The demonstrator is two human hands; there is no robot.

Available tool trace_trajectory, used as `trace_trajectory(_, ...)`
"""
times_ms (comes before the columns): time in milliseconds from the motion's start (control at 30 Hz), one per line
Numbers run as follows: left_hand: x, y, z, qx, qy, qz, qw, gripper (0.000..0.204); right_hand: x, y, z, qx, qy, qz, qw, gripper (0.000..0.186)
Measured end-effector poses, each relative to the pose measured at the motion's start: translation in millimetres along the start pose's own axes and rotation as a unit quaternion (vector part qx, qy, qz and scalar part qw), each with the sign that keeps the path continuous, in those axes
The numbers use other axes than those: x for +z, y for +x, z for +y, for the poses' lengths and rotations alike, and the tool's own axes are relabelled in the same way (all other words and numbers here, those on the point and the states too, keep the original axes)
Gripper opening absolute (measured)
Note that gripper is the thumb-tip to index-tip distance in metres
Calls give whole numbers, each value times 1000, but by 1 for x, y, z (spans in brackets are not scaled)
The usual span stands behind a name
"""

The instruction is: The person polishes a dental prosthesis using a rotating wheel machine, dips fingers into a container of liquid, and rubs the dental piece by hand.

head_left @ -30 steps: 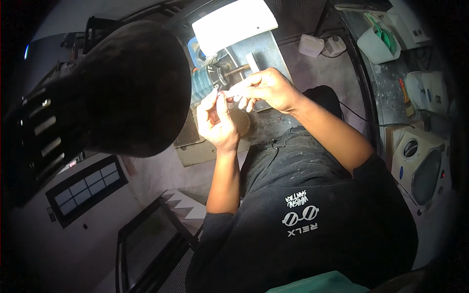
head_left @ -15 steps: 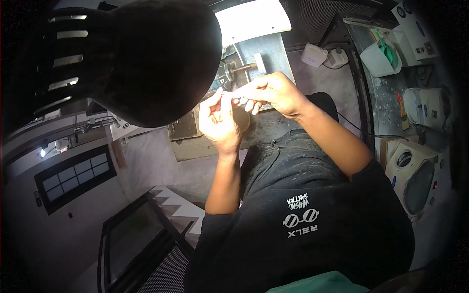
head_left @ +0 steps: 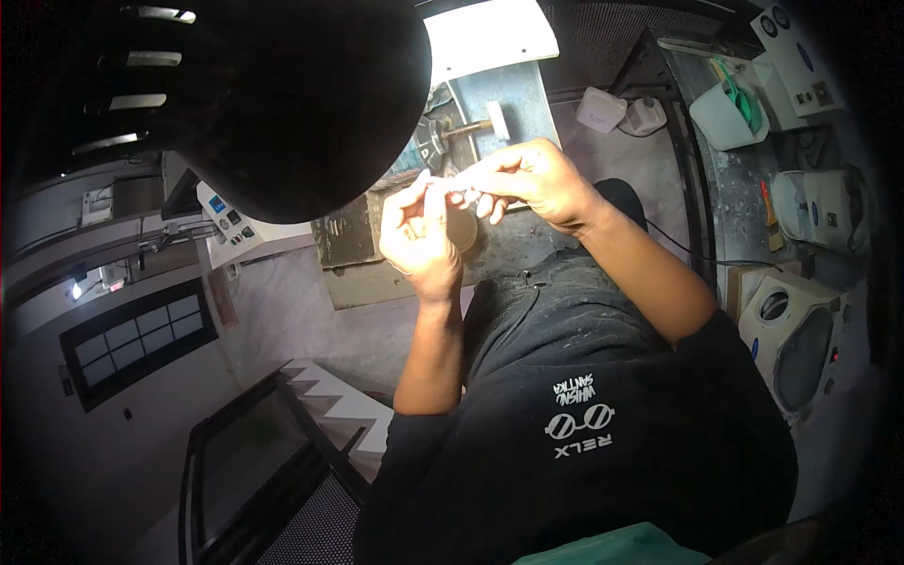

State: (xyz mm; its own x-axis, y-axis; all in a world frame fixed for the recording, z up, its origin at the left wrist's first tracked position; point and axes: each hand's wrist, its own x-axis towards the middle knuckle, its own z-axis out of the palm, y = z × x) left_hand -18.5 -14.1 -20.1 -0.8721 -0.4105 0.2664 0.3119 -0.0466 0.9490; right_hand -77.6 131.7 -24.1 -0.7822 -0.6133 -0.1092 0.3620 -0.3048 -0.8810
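The black hood (head_left: pixel 311 104) has shifted rightward, hands (head_left: pixel 424 250) (head_left: pixel 541 184) pinching a tiny, glare-washed pale piece (head_left: pixel 444 180).

Black short-sleeved T-shirt (head_left: pixel 669 461), loose fit, left sleeve (head_left: pixel 414 438) and right sleeve (head_left: pixel 720 334) plain black and ending near the elbows, white chest print (head_left: pixel 581 421) of round glasses with lettering above and below, upside down in this view. Lap cloth (head_left: pixel 584 306) dark grey to black, creased, dotted with pale specks, small fastener (head_left: pixel 529 279) near its upper edge; left hand (head_left: pixel 424 250) and right hand (head_left: pixel 546 193) bare, forearms too. Green fabric (head_left: pixel 621 546) at the bottom edge, smooth-looking, garment type unclear.
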Motion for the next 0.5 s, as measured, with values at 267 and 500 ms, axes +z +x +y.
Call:
trace_trajectory(267, -5, -8, -3, -48, -60, 0, 997, 13, 3, -7, -4, -1, 0, -7, 1000, 18)
trace_trajectory(500, -7, -15, -12, -77, -178, -15, 981, 18, 9, -15, -15, -23, -41, 13, 999, 18)
